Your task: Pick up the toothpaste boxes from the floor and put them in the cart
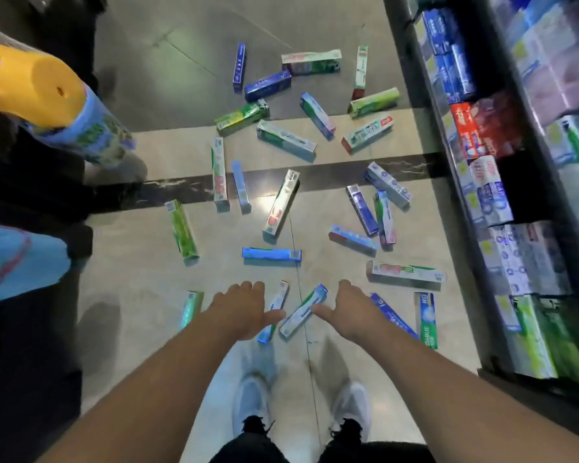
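Across the tiled floor (141, 269) lie the toothpaste boxes (283, 210), scattered flat at every angle between the person's shoes (253, 401) and the far dark tiles; none is held, and no cart is plainly in view. Two boxes, a slim pale one (279, 300) and a white-and-green one (310, 304), lie nearest, between the hands. Both the left hand (239, 309) and right hand (346, 307) hang above them with fingers loose and apart, gripping nothing. Best, I judge, to bend lower and pinch each nearest box across its narrow sides, one per hand. Stocked shelves (502, 195) line the right side.
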Available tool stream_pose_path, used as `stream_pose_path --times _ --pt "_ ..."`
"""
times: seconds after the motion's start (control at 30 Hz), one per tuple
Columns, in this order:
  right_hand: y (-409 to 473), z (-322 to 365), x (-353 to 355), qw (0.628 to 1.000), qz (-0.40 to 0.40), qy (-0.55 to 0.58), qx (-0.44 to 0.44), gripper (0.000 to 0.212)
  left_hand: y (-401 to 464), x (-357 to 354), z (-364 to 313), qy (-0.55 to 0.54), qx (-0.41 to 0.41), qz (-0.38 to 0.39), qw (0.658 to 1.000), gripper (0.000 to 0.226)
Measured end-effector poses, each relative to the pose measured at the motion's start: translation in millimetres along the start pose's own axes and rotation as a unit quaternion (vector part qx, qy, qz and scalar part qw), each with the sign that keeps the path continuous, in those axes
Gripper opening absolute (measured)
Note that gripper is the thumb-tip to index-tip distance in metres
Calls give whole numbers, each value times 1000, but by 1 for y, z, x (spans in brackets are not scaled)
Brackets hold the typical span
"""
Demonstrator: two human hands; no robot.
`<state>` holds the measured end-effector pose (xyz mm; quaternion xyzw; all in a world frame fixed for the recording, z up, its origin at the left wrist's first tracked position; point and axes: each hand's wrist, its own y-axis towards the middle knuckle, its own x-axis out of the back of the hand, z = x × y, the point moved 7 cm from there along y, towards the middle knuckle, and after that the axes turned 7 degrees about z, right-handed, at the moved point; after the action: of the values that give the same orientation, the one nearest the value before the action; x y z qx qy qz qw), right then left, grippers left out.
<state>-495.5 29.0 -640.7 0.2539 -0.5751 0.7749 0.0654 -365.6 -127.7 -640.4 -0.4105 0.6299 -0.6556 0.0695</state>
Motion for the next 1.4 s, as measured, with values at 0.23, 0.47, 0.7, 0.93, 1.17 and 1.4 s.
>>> stream_pose_path --times 0.23,0.47,0.7,0.93,1.17,1.4 --pt "176 -51 -100 994 -16 94 -62 76 177 -91 18 -12 4 -8 1000 64" --pt "264 -62 -161 985 -75 135 -74 105 268 -153 13 -25 2 -31 999 65" --pt "250 -69 -152 983 -108 133 -58 83 266 -144 15 -52 0 -91 995 35" --pt "122 -49 -54 979 -124 161 20 87 137 -44 13 -82 35 -147 985 36" --pt "-102 -3 103 972 -159 160 65 95 -88 105 -42 -65 -2 -166 984 39" --pt "-335 25 229 958 -209 184 66 93 -314 241 -122 24 -102 -190 976 42"
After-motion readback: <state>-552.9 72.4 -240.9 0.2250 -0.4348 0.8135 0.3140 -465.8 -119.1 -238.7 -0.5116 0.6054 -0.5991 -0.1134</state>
